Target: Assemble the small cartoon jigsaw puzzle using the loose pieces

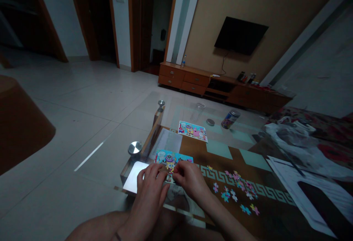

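Note:
A partly assembled cartoon jigsaw puzzle [168,156] lies on the glass table, with blue along its top and a yellow character in the middle. My left hand [153,178] rests over its lower left side, fingers lying apart and slightly bent. From the right, my right hand [190,177] reaches to the puzzle's lower edge. Its thumb and fingers are pinched together, and whatever is between them is hidden. Several loose puzzle pieces [234,195] are scattered to the right of my right hand. Beyond the puzzle lies a printed picture card [193,131] with similar characters.
A can [231,119], a round lid [210,122] and a clear container [198,111] stand farther back on the table. Papers [300,193], a dark phone-like object [325,209] and plastic bags [292,138] occupy the right. A bright white object [135,176] sits beside my left hand.

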Demonstrator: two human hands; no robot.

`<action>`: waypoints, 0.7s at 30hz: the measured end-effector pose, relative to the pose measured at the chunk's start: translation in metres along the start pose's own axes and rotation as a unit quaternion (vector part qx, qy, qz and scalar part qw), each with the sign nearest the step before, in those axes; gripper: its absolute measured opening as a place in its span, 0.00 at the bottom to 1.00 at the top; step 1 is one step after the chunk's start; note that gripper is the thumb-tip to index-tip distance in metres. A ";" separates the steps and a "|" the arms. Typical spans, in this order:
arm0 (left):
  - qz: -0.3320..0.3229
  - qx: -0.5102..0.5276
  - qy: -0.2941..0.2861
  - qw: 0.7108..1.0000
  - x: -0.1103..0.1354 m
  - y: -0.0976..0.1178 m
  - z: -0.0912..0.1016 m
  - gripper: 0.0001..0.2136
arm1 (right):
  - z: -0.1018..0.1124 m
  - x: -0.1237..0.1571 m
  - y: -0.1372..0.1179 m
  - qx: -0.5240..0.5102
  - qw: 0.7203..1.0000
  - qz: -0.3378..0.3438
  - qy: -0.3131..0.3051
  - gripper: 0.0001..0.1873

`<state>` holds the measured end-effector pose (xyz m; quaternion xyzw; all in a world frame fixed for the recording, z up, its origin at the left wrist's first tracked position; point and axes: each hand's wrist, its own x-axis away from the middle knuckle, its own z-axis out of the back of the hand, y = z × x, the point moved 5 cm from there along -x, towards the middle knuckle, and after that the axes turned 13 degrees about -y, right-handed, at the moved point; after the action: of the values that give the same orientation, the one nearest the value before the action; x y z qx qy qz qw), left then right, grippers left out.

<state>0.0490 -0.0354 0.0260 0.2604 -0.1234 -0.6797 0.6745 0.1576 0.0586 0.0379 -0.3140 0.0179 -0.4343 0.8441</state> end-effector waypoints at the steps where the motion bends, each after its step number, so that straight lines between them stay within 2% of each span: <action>1: -0.001 -0.002 0.002 1.000 0.000 0.000 0.000 0.15 | 0.000 0.000 0.000 0.001 1.000 0.000 0.000 0.05; 8: 0.000 -0.011 0.014 1.000 0.000 -0.002 0.000 0.15 | -0.001 -0.001 0.003 0.000 1.000 -0.017 -0.013 0.05; 16: 0.006 -0.016 -0.005 1.000 -0.001 0.001 0.003 0.14 | 0.003 0.000 0.002 -0.002 0.999 -0.031 -0.020 0.05; 21: 0.011 -0.012 0.011 1.000 -0.001 0.001 0.004 0.15 | 0.006 0.001 0.002 -0.003 1.000 -0.016 -0.009 0.06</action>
<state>0.0474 -0.0355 0.0297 0.2583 -0.1110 -0.6706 0.6865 0.1612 0.0613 0.0418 -0.3208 0.0070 -0.4447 0.8362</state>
